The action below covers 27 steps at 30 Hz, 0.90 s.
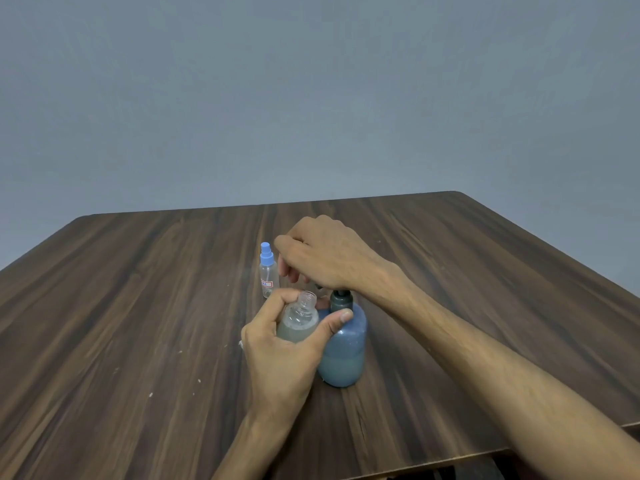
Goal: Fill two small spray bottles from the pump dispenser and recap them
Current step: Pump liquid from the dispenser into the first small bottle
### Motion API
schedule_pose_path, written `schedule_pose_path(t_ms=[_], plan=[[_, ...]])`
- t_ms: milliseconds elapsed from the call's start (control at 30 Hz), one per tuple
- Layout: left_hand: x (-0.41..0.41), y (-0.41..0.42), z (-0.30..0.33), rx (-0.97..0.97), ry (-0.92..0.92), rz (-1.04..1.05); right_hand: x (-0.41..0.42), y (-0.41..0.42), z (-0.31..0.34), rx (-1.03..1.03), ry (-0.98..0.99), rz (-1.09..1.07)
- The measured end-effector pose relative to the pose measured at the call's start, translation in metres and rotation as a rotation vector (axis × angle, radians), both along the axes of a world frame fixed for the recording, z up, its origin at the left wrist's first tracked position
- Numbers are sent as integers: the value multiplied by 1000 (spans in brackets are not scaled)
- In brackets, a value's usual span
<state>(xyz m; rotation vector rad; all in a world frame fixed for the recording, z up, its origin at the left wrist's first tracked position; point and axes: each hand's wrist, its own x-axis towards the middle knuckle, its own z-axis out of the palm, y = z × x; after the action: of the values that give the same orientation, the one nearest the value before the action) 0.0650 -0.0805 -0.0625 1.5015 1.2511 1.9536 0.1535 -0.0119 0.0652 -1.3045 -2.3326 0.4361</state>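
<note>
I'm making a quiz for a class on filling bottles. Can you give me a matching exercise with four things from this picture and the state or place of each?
Things:
1. capped spray bottle
2. open spray bottle
3. pump dispenser
4. right hand

States:
A. held tilted in the left hand, no cap on its neck
B. on top of the pump head
C. stands upright on the table, blue cap on
D. blue body, partly filled, stands beside the left hand

Pairs: 1-C, 2-A, 3-D, 4-B
</note>
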Motion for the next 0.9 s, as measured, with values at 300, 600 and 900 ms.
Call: schedule_pose_path(t_ms=[300,600,900], plan=[[-1,-1,1,1,5,-7,0,2,-3,-37,12,6],[-1,0,0,-3,2,-13,-1,5,-3,-37,23,4],[-1,0,1,16,4,-13,-1,5,-1,-4,26,0]])
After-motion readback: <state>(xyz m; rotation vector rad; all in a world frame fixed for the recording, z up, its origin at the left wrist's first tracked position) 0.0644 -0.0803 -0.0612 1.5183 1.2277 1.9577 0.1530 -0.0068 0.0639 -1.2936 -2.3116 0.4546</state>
